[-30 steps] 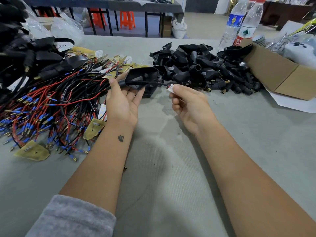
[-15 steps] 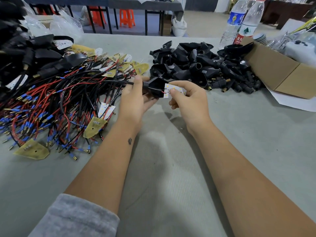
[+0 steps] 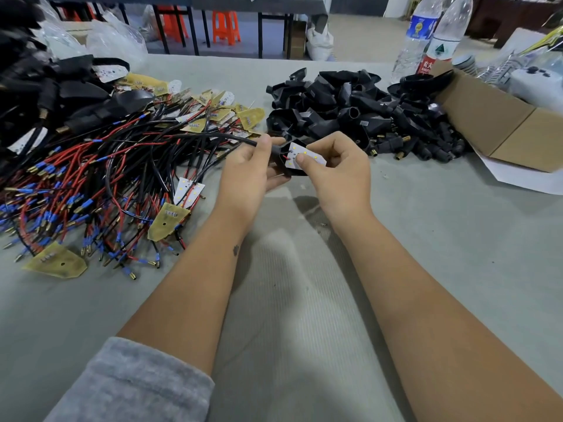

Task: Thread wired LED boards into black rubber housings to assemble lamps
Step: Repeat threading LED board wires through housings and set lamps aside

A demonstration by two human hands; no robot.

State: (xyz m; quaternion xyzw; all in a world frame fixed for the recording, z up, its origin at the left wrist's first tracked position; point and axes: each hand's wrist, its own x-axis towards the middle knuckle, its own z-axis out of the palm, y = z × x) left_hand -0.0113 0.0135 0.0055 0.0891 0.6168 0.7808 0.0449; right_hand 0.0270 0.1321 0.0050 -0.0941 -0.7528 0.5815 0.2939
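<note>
My left hand [image 3: 248, 172] grips a black rubber housing [image 3: 281, 161] above the middle of the table. Its black cable [image 3: 195, 136] trails left out of the housing's neck into the wire pile. My right hand [image 3: 338, 175] pinches a white LED board [image 3: 306, 155] with small yellow LEDs, and the board's left end sits at the housing's mouth. Red and black leads show at the board's left end. Most of the housing is hidden behind my fingers.
A tangle of red and black wired LED boards [image 3: 91, 178] covers the left. Finished black lamps [image 3: 45, 95] are stacked at the far left. Loose black housings [image 3: 359, 111] are heaped at the back right, beside a cardboard box [image 3: 499, 123] and two water bottles [image 3: 426, 35].
The housing's cable has been drawn through to the left, bringing the LED board from a hand's width away up to the housing's mouth. Both hands have closed together.
</note>
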